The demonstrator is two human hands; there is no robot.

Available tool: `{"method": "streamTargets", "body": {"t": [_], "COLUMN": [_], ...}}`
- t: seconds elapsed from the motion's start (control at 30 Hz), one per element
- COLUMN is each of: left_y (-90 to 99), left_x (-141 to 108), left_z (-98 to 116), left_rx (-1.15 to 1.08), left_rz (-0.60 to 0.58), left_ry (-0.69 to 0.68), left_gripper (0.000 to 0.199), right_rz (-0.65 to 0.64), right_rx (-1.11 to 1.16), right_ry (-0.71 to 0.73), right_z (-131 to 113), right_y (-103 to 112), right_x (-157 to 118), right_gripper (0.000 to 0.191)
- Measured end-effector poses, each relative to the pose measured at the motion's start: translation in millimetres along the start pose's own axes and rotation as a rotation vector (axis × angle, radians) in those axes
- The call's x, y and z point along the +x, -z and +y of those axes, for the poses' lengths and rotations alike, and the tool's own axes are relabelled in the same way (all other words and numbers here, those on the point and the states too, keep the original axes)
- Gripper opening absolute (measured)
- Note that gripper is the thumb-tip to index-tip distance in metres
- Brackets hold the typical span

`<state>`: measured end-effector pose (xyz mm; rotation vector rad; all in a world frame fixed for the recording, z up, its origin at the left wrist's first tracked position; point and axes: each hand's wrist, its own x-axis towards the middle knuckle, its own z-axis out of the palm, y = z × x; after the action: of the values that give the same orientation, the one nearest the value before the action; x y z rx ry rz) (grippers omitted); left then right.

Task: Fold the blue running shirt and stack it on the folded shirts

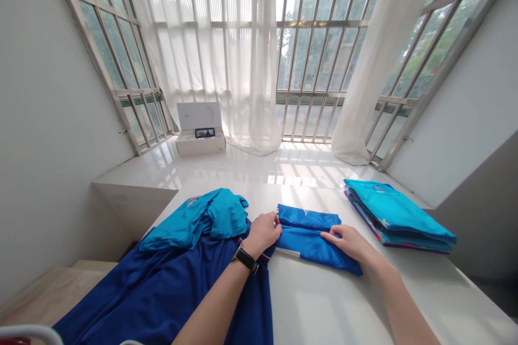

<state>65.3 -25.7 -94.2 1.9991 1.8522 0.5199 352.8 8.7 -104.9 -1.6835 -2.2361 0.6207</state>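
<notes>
A bright blue garment (pixel 313 242), partly folded into a narrow strip, lies on the white table. My left hand (pixel 264 233), with a black watch (pixel 245 259) on its wrist, pinches the left end of the strip. At the strip's right part, my right hand (pixel 343 240) has thumb and fingers closed on the fabric. Left of the strip lies a spread navy garment (pixel 194 291), partly under my left forearm. A crumpled turquoise garment (pixel 220 213) rests on top of the navy one.
A stack of folded turquoise and dark clothes (pixel 399 213) sits at the table's right. On the window ledge stands an open white box (pixel 200 145) with a phone (pixel 204 132) on it. White curtains (pixel 259 64) hang before the barred window.
</notes>
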Motion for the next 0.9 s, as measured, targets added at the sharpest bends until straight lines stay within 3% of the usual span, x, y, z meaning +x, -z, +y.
{"method": "streamTargets", "body": {"t": [0.9], "left_y": [3.8], "left_x": [-5.0], "left_z": [3.4], "left_rx": [0.16], "left_rz": [0.023], "left_ry": [0.01], "left_gripper": [0.025], "right_rz": [-0.039], "right_rx": [-0.032], "right_ry": [-0.026], "right_z": [-1.7], "right_y": [0.3], "right_x": [-0.9], "right_gripper": [0.052]}}
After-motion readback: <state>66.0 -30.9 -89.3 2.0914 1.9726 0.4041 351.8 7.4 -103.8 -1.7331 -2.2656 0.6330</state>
